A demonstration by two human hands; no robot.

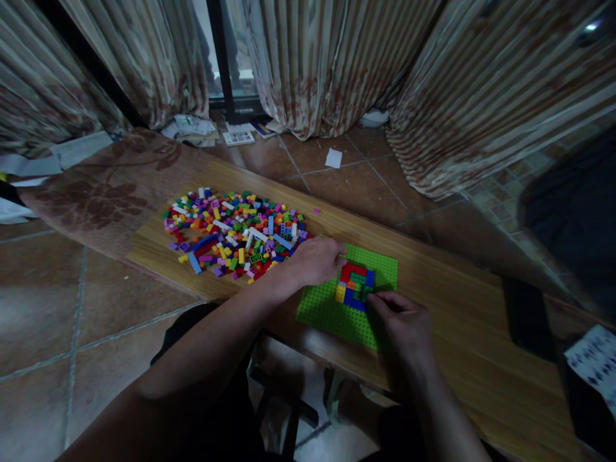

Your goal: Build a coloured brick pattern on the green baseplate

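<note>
A bright green studded baseplate (380, 263) lies on the wooden table in front of me. Near its middle, red, blue, yellow, orange, white and green bricks form a low, roughly square build (355, 272). My left hand (318, 260) reaches over the plate's upper left edge, fingers curled down beside the build; whatever is under them is hidden. At the build's lower right corner, my right hand (404, 317) pinches a small dark green toy brick (366, 292) between thumb and fingertip, touching or just above the other bricks.
Left of the plate spreads a big pile of loose colored bricks (235, 234). A lone pink brick (316, 210) lies near the far table edge. A black flat object (528, 317) and a patterned white item (594, 359) are at the right. A patterned cloth (120, 186) covers the left end.
</note>
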